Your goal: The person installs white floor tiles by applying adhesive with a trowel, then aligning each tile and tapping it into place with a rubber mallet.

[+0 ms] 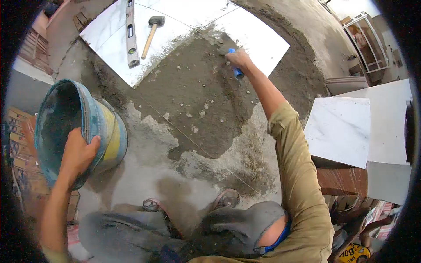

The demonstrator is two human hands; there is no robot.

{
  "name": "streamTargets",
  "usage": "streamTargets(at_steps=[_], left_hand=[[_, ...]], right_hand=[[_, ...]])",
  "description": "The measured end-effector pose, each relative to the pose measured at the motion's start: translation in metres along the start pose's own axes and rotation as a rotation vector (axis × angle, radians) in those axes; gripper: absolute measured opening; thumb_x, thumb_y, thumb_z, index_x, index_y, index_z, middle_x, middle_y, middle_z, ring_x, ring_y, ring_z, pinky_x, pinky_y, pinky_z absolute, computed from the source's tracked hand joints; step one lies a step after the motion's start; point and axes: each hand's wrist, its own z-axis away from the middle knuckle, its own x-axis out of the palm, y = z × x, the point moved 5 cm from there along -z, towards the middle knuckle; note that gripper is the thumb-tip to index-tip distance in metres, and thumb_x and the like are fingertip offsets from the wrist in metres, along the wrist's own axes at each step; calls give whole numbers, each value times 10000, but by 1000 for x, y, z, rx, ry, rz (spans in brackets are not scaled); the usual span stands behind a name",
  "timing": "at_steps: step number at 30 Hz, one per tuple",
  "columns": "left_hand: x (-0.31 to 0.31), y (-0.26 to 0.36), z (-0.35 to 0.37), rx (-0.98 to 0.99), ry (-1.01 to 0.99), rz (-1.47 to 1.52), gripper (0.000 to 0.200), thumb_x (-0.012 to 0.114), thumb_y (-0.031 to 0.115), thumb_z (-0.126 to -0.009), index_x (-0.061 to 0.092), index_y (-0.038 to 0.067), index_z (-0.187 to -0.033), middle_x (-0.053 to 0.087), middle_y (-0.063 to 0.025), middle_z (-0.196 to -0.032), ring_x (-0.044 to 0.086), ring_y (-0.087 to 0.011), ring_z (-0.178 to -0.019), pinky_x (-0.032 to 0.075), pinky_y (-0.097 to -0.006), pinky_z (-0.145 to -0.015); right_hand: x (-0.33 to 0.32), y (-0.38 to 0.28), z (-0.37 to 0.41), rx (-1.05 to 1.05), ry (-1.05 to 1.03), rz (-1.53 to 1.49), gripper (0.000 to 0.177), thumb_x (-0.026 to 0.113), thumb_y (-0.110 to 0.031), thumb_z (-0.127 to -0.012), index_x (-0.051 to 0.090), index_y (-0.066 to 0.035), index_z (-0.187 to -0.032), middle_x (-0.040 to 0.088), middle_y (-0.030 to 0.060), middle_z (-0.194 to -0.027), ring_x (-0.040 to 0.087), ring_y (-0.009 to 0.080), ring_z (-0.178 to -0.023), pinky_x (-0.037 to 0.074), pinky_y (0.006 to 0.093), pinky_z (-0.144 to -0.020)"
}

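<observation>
At the left, my left hand (pixel 79 151) is closed over the near rim of a blue-green bucket (pixel 109 129) with a yellow band. The bucket is tilted, and its mouth faces left and up. My right hand (pixel 238 59) is wrapped round the blue handle of a trowel (pixel 237 71) at the top centre. Its blade, partly hidden and grey with mortar, lies at the upper edge of the spread mortar (pixel 188 92). Beyond it are laid white marbled tiles (pixel 256 37). A string (pixel 175 127) runs diagonally across the mortar bed.
On the tiles rest a spirit level (pixel 130 35) and a mallet (pixel 153 37) with a wooden handle. More tiles (pixel 340 127) are stacked on a box at the right. Cardboard boxes (pixel 26 171) stand at the left, and a white metal frame (pixel 366 41) stands at the upper right.
</observation>
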Motion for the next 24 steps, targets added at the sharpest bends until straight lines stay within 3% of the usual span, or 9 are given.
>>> streamTargets(at_steps=[2, 4, 6, 9, 11, 15, 18, 21, 24], left_hand=[[-3, 9, 2, 23, 19, -9, 388, 654, 236, -809, 620, -101, -998, 642, -316, -973, 623, -445, -964, 477, -449, -857], [-2, 8, 0, 27, 1, -2, 388, 654, 241, -809, 622, -101, -990, 643, -315, -970, 623, -446, -958, 476, -450, -858], [-5, 8, 3, 12, -13, 21, 389, 654, 245, -808, 623, -102, -982, 644, -314, -966, 624, -448, -952, 476, -451, -858], [-5, 12, 9, 1, 9, 19, 388, 655, 242, -809, 626, -102, -987, 646, -313, -959, 625, -449, -949, 477, -450, -853], [-3, 5, 8, 34, 126, -97, 381, 655, 237, -806, 632, -108, -965, 651, -313, -943, 633, -448, -928, 482, -448, -845], [-7, 15, 6, 46, -10, 14, 386, 655, 243, -806, 624, -115, -948, 644, -321, -943, 624, -455, -933, 481, -458, -851], [-3, 9, 7, 40, 35, -5, 395, 657, 244, -804, 617, -125, -936, 637, -329, -956, 616, -461, -943, 480, -461, -857], [-3, 9, 2, 52, 19, -38, 407, 659, 246, -804, 614, -129, -954, 635, -332, -959, 614, -463, -949, 481, -463, -854], [-5, 11, 3, -11, 31, -94, 412, 661, 240, -808, 611, -132, -978, 636, -329, -956, 614, -463, -947, 481, -462, -855]], right_hand=[[-24, -29, -3, -238, -49, 188, 278, 584, -233, -781, 666, 24, -848, 670, 249, -791, 676, 337, -669, 515, 427, -587], [-74, -36, 30, 454, -62, -476, 274, 609, -204, -776, 661, -6, -958, 672, 272, -872, 676, 384, -750, 529, 459, -663], [-128, -57, 67, 240, 160, -316, 339, 612, -207, -796, 620, 5, -1061, 661, 290, -930, 663, 415, -847, 517, 480, -754], [-138, -50, 110, 321, 487, -316, 408, 594, -242, -816, 551, -17, -1154, 647, 246, -931, 634, 433, -877, 502, 536, -769], [-117, -51, 134, 336, 469, -292, 433, 570, -244, -835, 520, -15, -1199, 650, 242, -963, 625, 450, -913, 492, 540, -799], [-90, -27, 175, 459, -84, -249, 416, 577, -234, -816, 569, -72, -1198, 664, 233, -1044, 637, 411, -989, 501, 485, -864], [-77, 62, 192, 503, 190, -292, 357, 582, -238, -800, 659, -86, -1114, 682, 213, -1043, 646, 395, -987, 504, 471, -874], [-66, 150, 205, 859, 24, -201, 375, 623, -281, -786, 662, -52, -1081, 663, 254, -1071, 642, 424, -1011, 513, 493, -855], [-58, 175, 197, 928, -16, -199, 316, 588, -225, -793, 645, 25, -978, 688, 244, -962, 684, 391, -876, 523, 456, -710]])
